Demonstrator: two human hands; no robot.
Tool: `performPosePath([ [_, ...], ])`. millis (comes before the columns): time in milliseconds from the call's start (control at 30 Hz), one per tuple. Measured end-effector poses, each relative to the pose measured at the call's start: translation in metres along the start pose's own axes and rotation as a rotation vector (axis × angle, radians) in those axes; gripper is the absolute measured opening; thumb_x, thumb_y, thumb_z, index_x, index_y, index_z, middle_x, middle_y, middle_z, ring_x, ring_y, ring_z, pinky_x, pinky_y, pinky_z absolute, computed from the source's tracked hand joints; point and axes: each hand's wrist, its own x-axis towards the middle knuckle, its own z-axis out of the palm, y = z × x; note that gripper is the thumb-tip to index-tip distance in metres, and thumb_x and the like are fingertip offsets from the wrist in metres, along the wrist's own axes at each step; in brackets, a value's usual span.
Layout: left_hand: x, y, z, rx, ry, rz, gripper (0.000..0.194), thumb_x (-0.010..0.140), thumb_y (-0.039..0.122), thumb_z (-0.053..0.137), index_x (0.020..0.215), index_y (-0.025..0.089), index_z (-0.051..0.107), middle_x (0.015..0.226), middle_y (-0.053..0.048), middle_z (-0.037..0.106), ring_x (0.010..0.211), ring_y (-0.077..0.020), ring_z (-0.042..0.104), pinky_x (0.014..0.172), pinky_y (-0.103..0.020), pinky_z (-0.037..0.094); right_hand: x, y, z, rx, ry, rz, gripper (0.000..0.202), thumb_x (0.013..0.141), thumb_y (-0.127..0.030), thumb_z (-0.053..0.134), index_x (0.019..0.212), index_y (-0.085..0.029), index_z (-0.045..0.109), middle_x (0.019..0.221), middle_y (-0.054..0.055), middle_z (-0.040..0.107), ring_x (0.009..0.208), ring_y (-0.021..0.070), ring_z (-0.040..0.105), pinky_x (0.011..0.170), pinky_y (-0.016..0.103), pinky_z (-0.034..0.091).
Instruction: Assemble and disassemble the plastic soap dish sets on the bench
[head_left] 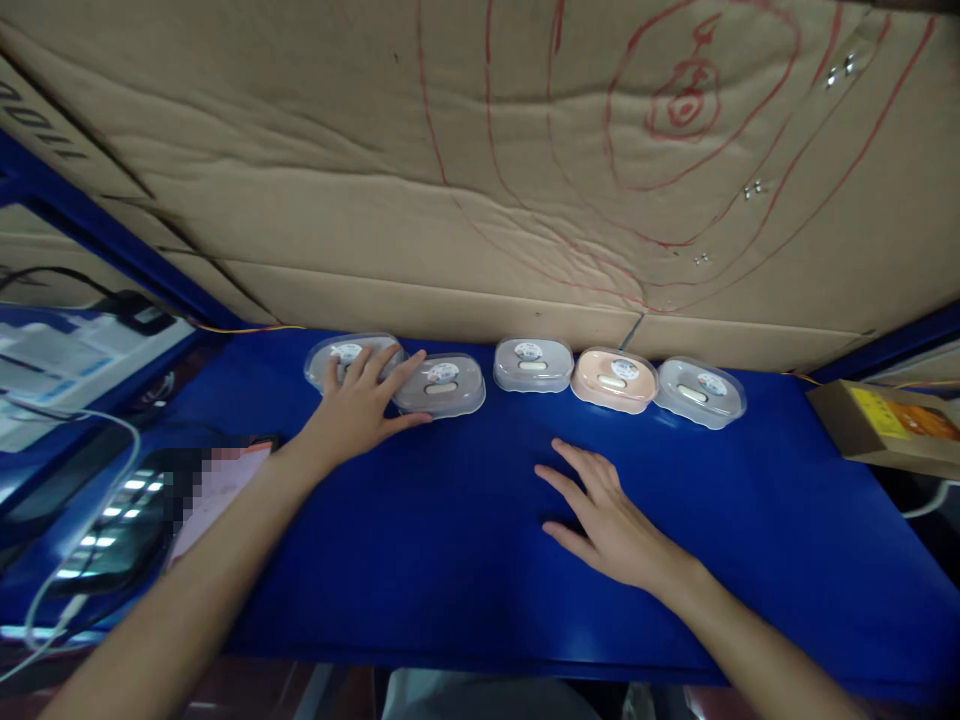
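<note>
Several oval lidded plastic boxes with clear tops and round stickers stand in a row along the back of the blue table [450, 540]. Over the two at the left, a grey box [319, 360] and another grey box [459, 398], my left hand [360, 405] reaches with fingers spread; its fingertips overlap both, and I cannot tell how firmly they touch. A third grey box [514, 378] sits mid-row. Right of it are a peach box [600, 392] and a grey box [690, 405]. Below the peach box, my right hand [600, 510] hovers, open and holding nothing.
A cardboard wall [337, 230] with red drawn rings rises behind the boxes. At the left lie a dark glossy object [120, 520], a pink sheet [225, 485] and white cables [124, 440]. An open cardboard box [862, 430] stands at the right edge.
</note>
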Motion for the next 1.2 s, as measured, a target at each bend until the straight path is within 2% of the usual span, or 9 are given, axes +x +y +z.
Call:
performPosePath([
  [200, 0.019, 0.011, 0.002, -0.026, 0.022, 0.024, 0.068, 0.108, 0.054, 0.049, 0.167, 0.022, 0.040, 0.170, -0.022, 0.041, 0.159, -0.0445, 0.035, 0.127, -0.074, 0.013, 0.001, -0.001, -0.003, -0.001, -0.015, 0.008, 0.058, 0.107, -0.037, 0.061, 0.162, -0.023, 0.047, 0.172, 0.021, 0.040, 0.158, 0.0387, 0.043, 0.119, 0.066, 0.047],
  [367, 0.035, 0.063, 0.001, -0.077, 0.085, 0.181, 0.058, 0.109, 0.040, 0.049, 0.163, 0.020, 0.046, 0.170, -0.019, 0.044, 0.159, -0.0380, 0.039, 0.132, -0.068, 0.010, 0.002, 0.002, -0.005, -0.004, -0.002, -0.001, 0.057, 0.108, -0.037, 0.060, 0.161, -0.023, 0.047, 0.171, 0.021, 0.042, 0.157, 0.0383, 0.043, 0.121, 0.066, 0.046],
  [500, 0.059, 0.104, 0.004, -0.106, 0.073, 0.320, 0.057, 0.107, 0.030, 0.054, 0.163, 0.018, 0.047, 0.169, -0.021, 0.046, 0.158, -0.0400, 0.041, 0.130, -0.074, 0.005, 0.005, 0.011, -0.010, -0.019, 0.036, 0.057, 0.056, 0.108, -0.040, 0.059, 0.160, -0.022, 0.048, 0.170, 0.021, 0.043, 0.157, 0.0378, 0.044, 0.120, 0.064, 0.045],
  [633, 0.067, 0.124, 0.006, -0.114, 0.078, 0.344, 0.049, 0.106, 0.025, 0.056, 0.153, 0.012, 0.055, 0.158, -0.024, 0.056, 0.152, -0.0403, 0.049, 0.130, -0.074, 0.011, 0.007, 0.020, -0.017, -0.032, 0.089, 0.131, 0.055, 0.109, -0.042, 0.058, 0.160, -0.024, 0.046, 0.170, 0.020, 0.042, 0.155, 0.0386, 0.045, 0.118, 0.064, 0.046],
  [733, 0.052, 0.129, 0.002, -0.124, 0.081, 0.354, 0.041, 0.105, 0.020, 0.056, 0.144, 0.013, 0.062, 0.149, -0.023, 0.061, 0.146, -0.0400, 0.053, 0.129, -0.071, 0.024, 0.007, 0.023, -0.020, -0.038, 0.119, 0.159, 0.056, 0.109, -0.042, 0.058, 0.160, -0.026, 0.044, 0.169, 0.020, 0.043, 0.153, 0.0394, 0.046, 0.118, 0.065, 0.046],
  [867, 0.012, 0.132, -0.005, -0.203, 0.073, 0.433, 0.036, 0.099, 0.021, 0.063, 0.135, 0.017, 0.065, 0.142, -0.019, 0.059, 0.139, -0.0372, 0.056, 0.122, -0.057, 0.044, 0.005, 0.024, -0.020, -0.033, 0.125, 0.140, 0.062, 0.107, -0.044, 0.062, 0.162, -0.025, 0.041, 0.169, 0.022, 0.040, 0.157, 0.0409, 0.040, 0.120, 0.067, 0.043],
  [1033, -0.035, 0.133, -0.006, -0.572, 0.061, 0.629, 0.035, 0.096, 0.028, 0.073, 0.129, 0.023, 0.062, 0.140, -0.015, 0.054, 0.139, -0.0348, 0.053, 0.122, -0.058, 0.044, 0.003, 0.014, -0.016, 0.071, -0.007, 0.037, 0.092, 0.091, -0.055, 0.081, 0.165, -0.025, 0.036, 0.175, 0.024, 0.029, 0.162, 0.0451, 0.032, 0.122, 0.069, 0.040],
  [1100, -0.045, 0.131, -0.002, -0.684, 0.015, 0.609, 0.047, 0.094, 0.038, 0.080, 0.135, 0.025, 0.059, 0.153, -0.017, 0.047, 0.147, -0.0372, 0.048, 0.122, -0.057, 0.045, 0.002, 0.008, -0.015, 0.133, -0.079, 0.013, 0.092, 0.089, -0.053, 0.084, 0.164, -0.026, 0.038, 0.173, 0.022, 0.035, 0.158, 0.0418, 0.040, 0.121, 0.063, 0.045],
  [1200, -0.051, 0.126, 0.007, -0.811, -0.139, 0.477, 0.097, 0.082, 0.057, 0.092, 0.158, 0.030, 0.039, 0.168, -0.021, 0.034, 0.155, -0.0421, 0.040, 0.117, -0.059, 0.049, 0.000, 0.001, -0.015, 0.213, -0.123, -0.012, 0.089, 0.086, -0.051, 0.086, 0.161, -0.027, 0.042, 0.167, 0.019, 0.046, 0.153, 0.0374, 0.049, 0.119, 0.055, 0.050],
])
